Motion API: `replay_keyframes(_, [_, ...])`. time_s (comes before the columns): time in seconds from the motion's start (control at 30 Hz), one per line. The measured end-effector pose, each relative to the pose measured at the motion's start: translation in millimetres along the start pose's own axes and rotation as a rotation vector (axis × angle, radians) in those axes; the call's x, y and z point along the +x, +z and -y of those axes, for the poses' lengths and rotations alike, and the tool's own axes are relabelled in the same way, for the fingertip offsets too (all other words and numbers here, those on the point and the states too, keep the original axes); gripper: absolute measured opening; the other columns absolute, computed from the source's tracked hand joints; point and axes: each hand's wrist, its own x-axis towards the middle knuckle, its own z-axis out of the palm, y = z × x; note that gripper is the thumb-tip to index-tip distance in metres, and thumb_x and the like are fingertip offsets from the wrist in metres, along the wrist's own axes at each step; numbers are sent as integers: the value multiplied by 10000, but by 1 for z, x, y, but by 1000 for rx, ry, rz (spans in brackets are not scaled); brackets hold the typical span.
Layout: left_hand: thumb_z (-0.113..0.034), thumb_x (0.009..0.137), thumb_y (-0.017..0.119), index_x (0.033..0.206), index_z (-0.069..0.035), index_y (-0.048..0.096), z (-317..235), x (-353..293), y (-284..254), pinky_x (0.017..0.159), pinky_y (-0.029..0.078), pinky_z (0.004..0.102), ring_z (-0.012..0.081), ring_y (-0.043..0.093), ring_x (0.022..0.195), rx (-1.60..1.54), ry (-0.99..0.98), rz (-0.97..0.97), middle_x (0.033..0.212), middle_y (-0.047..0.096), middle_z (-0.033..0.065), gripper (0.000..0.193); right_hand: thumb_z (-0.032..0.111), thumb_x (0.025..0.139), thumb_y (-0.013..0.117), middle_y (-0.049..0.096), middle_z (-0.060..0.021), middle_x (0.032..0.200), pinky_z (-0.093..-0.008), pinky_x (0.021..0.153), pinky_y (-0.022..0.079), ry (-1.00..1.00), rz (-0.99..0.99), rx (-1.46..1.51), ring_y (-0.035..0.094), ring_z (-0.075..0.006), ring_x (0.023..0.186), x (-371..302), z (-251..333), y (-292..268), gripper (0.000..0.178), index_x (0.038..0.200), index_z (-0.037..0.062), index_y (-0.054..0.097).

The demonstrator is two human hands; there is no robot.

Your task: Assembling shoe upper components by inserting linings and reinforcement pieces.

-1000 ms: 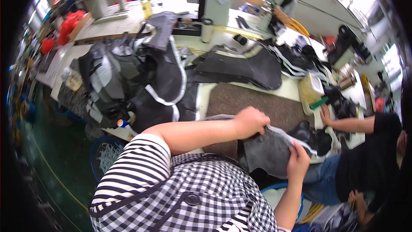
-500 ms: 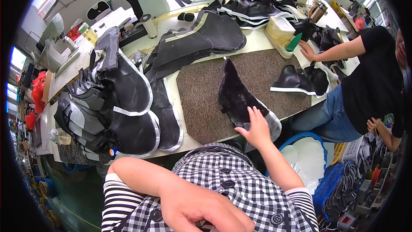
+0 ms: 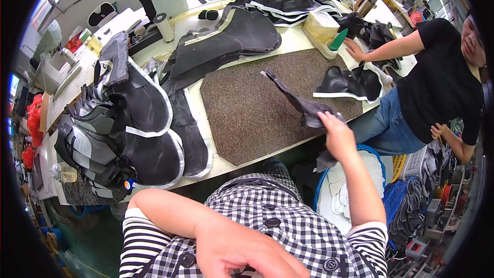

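At the near right edge of the worktable (image 3: 234, 155), my right hand (image 3: 339, 136) is closed on a black fabric piece (image 3: 307, 108), gripping it by its right end. The piece is bent, and its narrow pointed tip reaches back over the brown speckled board (image 3: 242, 108). Part of it hangs past the table edge behind my wrist. Close in front of my checked apron is my left hand (image 3: 247, 249), back upward. Its fingers run out of view at the lower edge, so their closure is hidden.
Black panels with white edging (image 3: 154, 159) are piled left of the board, with more panels (image 3: 221, 41) behind it. A co-worker (image 3: 432, 77) stands at the right near a black moulded piece (image 3: 350, 83). A blue-rimmed tub (image 3: 329, 201) of white pieces sits below the table edge.
My right hand has moved right and lifted the black fabric piece, which lay spread on the board and is now bent and raised toward the tub. My left hand stays nearly where it was.
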Motion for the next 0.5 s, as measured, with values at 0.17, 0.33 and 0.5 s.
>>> replay_keyframes(0.17, [-257,891,684,809,-20,564,-1,23,-24,683,447,360,287,574,798,-39,-20,0,878,578,144,278,-32,765,541,567,-153,1316,-411,994,455,-62,-108,-84,538,-331,1216,-19,-29,-50,562,1293,157,575])
replay_keyframes(0.33, [-310,865,718,824,-20,543,4,54,-60,700,448,390,299,571,791,20,9,103,845,572,132,341,22,786,533,538,-115,1352,-461,1044,400,-159,-273,-300,491,-316,1268,-2,-59,-79,514,1270,182,604])
replay_keyframes(0.5, [-268,883,697,861,-16,563,12,75,-91,713,448,388,299,570,796,280,108,169,858,577,130,287,22,815,510,508,-81,1394,-489,1099,315,-223,-325,-339,456,-298,1303,32,-134,-50,510,1287,195,592])
